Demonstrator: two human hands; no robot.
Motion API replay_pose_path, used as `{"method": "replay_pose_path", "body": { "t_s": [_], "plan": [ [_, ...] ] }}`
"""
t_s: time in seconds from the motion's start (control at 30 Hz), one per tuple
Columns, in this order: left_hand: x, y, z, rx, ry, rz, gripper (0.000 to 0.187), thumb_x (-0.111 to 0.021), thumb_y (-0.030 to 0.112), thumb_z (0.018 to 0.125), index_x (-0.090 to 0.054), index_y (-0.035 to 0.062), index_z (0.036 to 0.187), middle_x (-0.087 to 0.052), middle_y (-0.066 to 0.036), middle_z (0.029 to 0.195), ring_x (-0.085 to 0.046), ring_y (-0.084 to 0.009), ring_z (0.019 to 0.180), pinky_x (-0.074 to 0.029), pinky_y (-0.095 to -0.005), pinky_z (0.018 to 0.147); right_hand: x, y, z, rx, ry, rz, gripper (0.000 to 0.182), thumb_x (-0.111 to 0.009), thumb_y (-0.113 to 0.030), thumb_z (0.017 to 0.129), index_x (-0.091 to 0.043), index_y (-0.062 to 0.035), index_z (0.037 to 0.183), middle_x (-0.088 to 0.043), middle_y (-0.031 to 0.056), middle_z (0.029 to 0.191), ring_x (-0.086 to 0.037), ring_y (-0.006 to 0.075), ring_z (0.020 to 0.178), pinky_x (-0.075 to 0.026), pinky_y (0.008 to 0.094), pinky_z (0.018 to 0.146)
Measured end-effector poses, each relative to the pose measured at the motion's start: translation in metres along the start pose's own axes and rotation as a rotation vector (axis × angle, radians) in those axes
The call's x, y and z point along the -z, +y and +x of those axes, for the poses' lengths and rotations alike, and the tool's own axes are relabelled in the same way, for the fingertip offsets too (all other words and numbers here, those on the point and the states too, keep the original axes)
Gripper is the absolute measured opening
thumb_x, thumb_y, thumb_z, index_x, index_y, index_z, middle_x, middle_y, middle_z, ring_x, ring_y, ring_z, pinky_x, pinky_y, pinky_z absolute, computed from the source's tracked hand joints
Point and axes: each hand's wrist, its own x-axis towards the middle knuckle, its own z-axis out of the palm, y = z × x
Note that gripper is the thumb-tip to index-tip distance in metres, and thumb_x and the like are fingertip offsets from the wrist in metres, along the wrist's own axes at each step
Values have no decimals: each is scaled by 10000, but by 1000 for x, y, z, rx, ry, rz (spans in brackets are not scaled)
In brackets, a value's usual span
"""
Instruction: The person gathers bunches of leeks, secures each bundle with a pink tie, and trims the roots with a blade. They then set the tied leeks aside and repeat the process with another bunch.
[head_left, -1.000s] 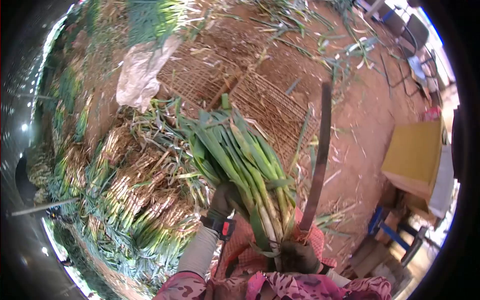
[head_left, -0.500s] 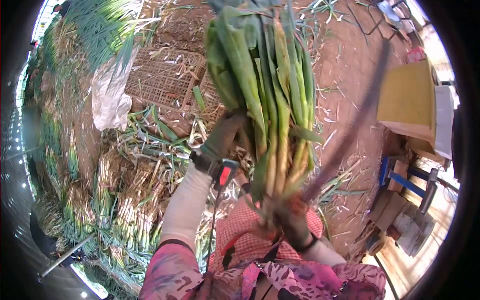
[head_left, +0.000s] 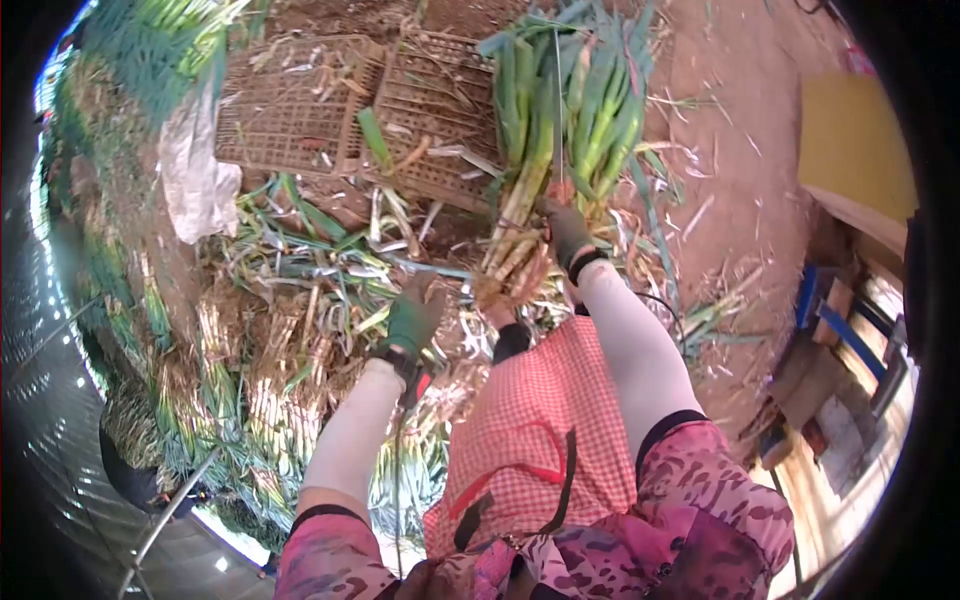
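Observation:
A thick bunch of green onions [head_left: 520, 110] lies on the ground in front of me, leaves away from me and pale root ends toward me. My right hand [head_left: 568, 228], in a dark glove, is closed round the handle of a long knife [head_left: 558, 100], whose thin blade points away over the leaves. My left hand [head_left: 416, 312], in a green glove, is left of the root ends and apart from the bunch, its fingers apart and holding nothing.
Brown plastic crates [head_left: 300, 105] lie flat beyond my left hand, beside a white sack [head_left: 195, 165]. Many onion bundles [head_left: 285, 420] lie at the left. Loose leaves litter the soil. A yellow box [head_left: 850, 140] and a blue-framed object [head_left: 850, 340] stand at the right.
The bunch has gone from raised before me to lying on the ground. My left hand has let go of it and drawn back. My right hand has moved forward with the knife.

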Motion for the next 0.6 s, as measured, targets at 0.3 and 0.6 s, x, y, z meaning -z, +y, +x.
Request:
{"method": "replay_pose_path", "body": {
  "t_s": [0.3,0.6],
  "plan": [
    [-84,91,132,-217,-217,320,363,-594,181,825,-575,31,1155,-615,-208,1109,-579,-365,1053,-458,-418,900,54,40,-294,-164,177,184,334,-516,-160,949,-364,-134,1245,-494,31,753,-492,116,578,-447,276,489],
    [-121,76,143,-80,-593,902,369,-576,188,812,-589,185,1181,-510,-156,1214,-554,-333,1088,-453,-451,903,42,19,-407,-619,-4,333,221,-517,-223,941,-423,-81,1080,-536,44,734,-524,122,558,-445,263,482]
  ]
}}
